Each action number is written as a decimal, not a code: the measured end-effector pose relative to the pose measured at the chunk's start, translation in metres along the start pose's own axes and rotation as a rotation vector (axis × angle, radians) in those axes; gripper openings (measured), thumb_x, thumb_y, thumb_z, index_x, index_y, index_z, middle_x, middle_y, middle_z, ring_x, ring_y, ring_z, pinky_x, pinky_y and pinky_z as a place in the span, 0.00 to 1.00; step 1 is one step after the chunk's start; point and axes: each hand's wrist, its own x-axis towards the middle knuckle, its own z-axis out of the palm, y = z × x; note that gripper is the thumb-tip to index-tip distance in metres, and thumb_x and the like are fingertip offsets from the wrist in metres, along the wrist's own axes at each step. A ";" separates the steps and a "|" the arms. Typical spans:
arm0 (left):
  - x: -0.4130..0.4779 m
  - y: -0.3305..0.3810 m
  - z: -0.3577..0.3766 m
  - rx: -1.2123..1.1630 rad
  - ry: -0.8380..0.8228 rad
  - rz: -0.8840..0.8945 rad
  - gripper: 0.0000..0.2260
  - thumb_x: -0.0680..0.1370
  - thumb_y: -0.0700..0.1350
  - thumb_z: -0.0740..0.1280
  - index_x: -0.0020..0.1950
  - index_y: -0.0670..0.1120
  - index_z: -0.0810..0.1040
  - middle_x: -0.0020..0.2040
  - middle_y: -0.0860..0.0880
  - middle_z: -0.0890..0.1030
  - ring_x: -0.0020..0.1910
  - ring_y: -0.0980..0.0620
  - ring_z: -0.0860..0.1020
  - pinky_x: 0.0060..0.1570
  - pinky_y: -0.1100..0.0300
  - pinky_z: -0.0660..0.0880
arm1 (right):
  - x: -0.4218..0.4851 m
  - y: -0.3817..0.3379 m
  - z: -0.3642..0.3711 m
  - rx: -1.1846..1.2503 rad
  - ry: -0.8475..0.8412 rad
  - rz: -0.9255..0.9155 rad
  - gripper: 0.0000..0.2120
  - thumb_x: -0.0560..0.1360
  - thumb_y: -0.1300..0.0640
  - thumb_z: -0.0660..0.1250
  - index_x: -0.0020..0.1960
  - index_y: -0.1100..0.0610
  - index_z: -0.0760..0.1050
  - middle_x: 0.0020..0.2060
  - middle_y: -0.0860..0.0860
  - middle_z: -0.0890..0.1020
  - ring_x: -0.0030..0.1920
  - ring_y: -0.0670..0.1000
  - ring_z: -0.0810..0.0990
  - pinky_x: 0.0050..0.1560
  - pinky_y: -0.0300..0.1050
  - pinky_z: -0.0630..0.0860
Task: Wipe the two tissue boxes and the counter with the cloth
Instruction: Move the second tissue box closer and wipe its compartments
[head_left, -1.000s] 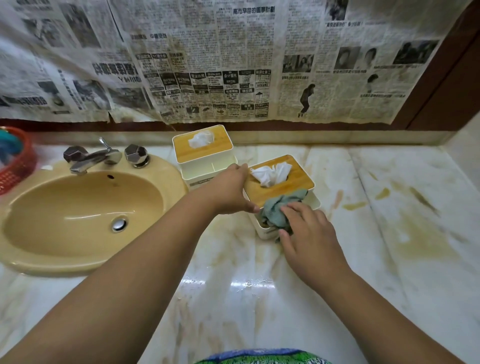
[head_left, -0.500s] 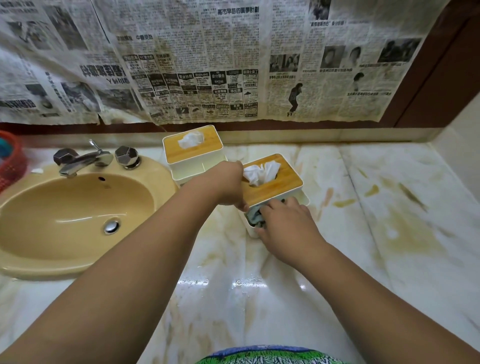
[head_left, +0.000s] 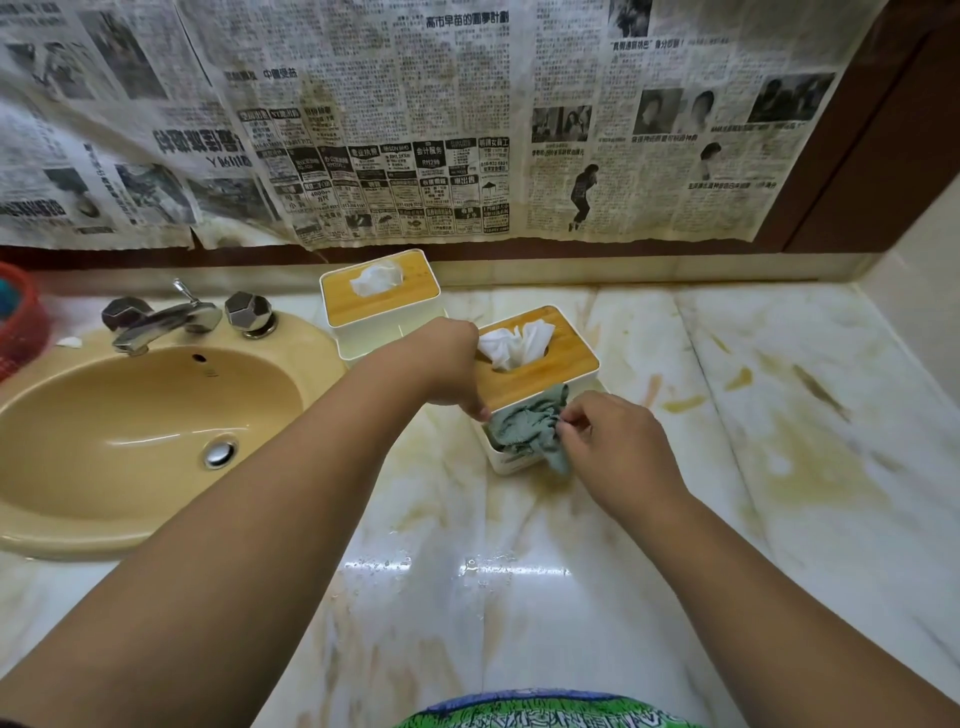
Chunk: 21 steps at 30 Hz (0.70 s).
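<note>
Two white tissue boxes with wooden lids stand on the marble counter (head_left: 519, 597). The near tissue box (head_left: 566, 353) is at the centre, with white tissue poking from its slot. The far tissue box (head_left: 379, 301) sits behind it, against the back ledge. My left hand (head_left: 452, 364) grips the near box's left end. My right hand (head_left: 618, 447) pinches a grey-green cloth (head_left: 530, 428) pressed against the near box's front side.
A yellow sink (head_left: 135, 426) with a chrome tap (head_left: 166, 317) fills the left. A red basket (head_left: 21, 317) sits at the far left edge. Newspaper (head_left: 415, 119) covers the wall behind. Yellowish stains (head_left: 810, 452) mark the counter's right part.
My right hand has drawn back to the right, and the cloth, mostly hidden under it half a second ago, now shows across the box's front. My left hand stays on the box.
</note>
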 end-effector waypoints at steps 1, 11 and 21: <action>0.000 0.000 0.001 0.002 0.001 0.001 0.37 0.61 0.61 0.82 0.63 0.45 0.74 0.54 0.46 0.79 0.51 0.46 0.76 0.47 0.55 0.74 | 0.001 -0.002 -0.001 0.047 0.032 -0.001 0.01 0.76 0.57 0.70 0.46 0.54 0.80 0.42 0.48 0.82 0.43 0.52 0.80 0.44 0.48 0.76; 0.001 -0.002 0.002 0.005 0.007 0.014 0.35 0.62 0.60 0.81 0.61 0.45 0.74 0.51 0.47 0.78 0.47 0.47 0.73 0.42 0.57 0.71 | -0.059 -0.041 0.026 -0.112 -0.225 -0.282 0.28 0.78 0.42 0.59 0.75 0.53 0.67 0.79 0.47 0.61 0.59 0.52 0.79 0.51 0.46 0.78; 0.003 -0.003 0.003 0.013 0.016 0.016 0.37 0.61 0.63 0.81 0.62 0.45 0.74 0.51 0.47 0.78 0.47 0.48 0.73 0.43 0.56 0.71 | -0.045 -0.055 0.027 -0.398 -0.429 -0.118 0.36 0.82 0.39 0.54 0.82 0.56 0.46 0.82 0.49 0.41 0.57 0.57 0.81 0.42 0.46 0.69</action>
